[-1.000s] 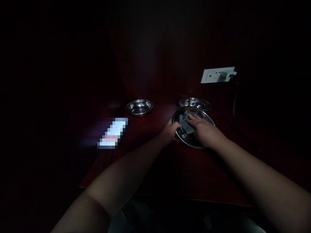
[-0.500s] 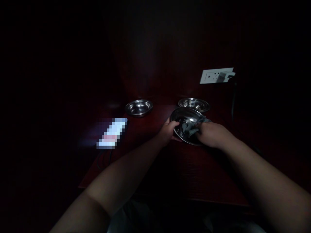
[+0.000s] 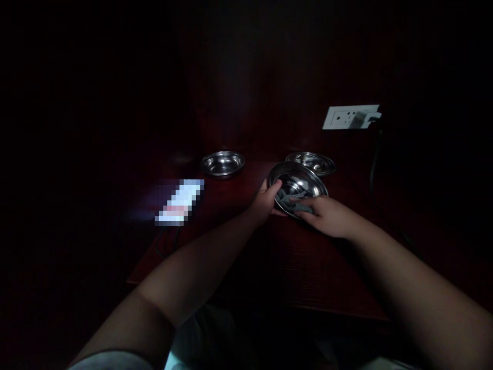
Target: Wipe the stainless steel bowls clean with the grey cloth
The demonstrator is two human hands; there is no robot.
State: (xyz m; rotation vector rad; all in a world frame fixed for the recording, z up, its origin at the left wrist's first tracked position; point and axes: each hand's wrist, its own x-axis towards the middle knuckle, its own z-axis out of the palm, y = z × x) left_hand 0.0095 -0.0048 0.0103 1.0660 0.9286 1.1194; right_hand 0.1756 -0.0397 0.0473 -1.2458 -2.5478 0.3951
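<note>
A shiny steel bowl (image 3: 295, 177) is tilted toward me above the dark red table. My left hand (image 3: 266, 199) grips its left rim, thumb inside and fingers underneath. Inside the bowl, my right hand (image 3: 325, 213) presses a grey cloth (image 3: 287, 201) against the near part of the inner wall. Its fingers are closed on the cloth, which bunches out to the left of them. Behind the held bowl, a second steel dish (image 3: 323, 164) rests on the table, partly covered by it. Another steel bowl (image 3: 223, 164) stands farther left.
A lit phone (image 3: 181, 203), its screen blurred out, lies at the left with a cable below it. On the back wall is a white socket plate (image 3: 339, 118) with a plugged-in charger and hanging cord. The surroundings are very dark.
My right hand has moved the cloth from the bowl's right side down and left along the inside. My left hand keeps its hold on the rim. The view has shifted slightly.
</note>
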